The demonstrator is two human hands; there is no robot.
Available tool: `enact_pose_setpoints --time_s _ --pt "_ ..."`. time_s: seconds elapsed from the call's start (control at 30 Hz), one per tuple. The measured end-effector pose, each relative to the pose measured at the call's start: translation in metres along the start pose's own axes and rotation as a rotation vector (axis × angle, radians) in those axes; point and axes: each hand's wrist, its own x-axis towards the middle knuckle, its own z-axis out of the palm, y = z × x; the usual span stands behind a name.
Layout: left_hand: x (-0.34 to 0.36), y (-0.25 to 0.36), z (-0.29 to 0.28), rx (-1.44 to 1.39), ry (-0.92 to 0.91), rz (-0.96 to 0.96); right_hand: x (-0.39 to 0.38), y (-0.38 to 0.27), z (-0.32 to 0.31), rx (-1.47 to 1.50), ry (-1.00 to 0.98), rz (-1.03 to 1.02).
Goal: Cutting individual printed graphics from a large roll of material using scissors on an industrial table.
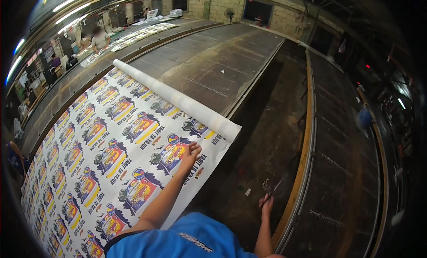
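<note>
Head view: left hand [190, 152] flat on printed sheet [102, 155]; right hand [266, 203] low.

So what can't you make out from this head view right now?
- Right hand: hangs over the dark floor gap; grip unclear, too small.
- Small object beyond its fingers: too dim to identify.
- Printed sheet: near end cut off by the lower edge.
- Distant people: blurred.

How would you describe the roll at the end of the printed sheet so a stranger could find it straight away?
Start at the long dark table running up the middle. A printed sheet covers its near left part, with the left hand resting on it. Just beyond the hand lies the roll, a plain white tube set slantwise across the table, the only unprinted thing there.
</note>
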Motion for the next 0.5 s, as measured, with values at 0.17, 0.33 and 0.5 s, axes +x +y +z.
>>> enact_pose_setpoints --time_s 0.17,0.33,0.5 --pt "0.11 -0.019 0.008 -0.164 0.138 -0.136 0.142 -0.111 0.122 -0.155 -0.278 -0.228" --pt "0.212 -0.044 0.005 -0.217 0.295 -0.14 0.228 -0.141 0.225 -0.033 -0.524 -0.44" --pt "0.284 -0.068 0.016 -0.238 0.46 -0.141 0.294 -0.148 0.296 -0.256 -0.649 -0.452"
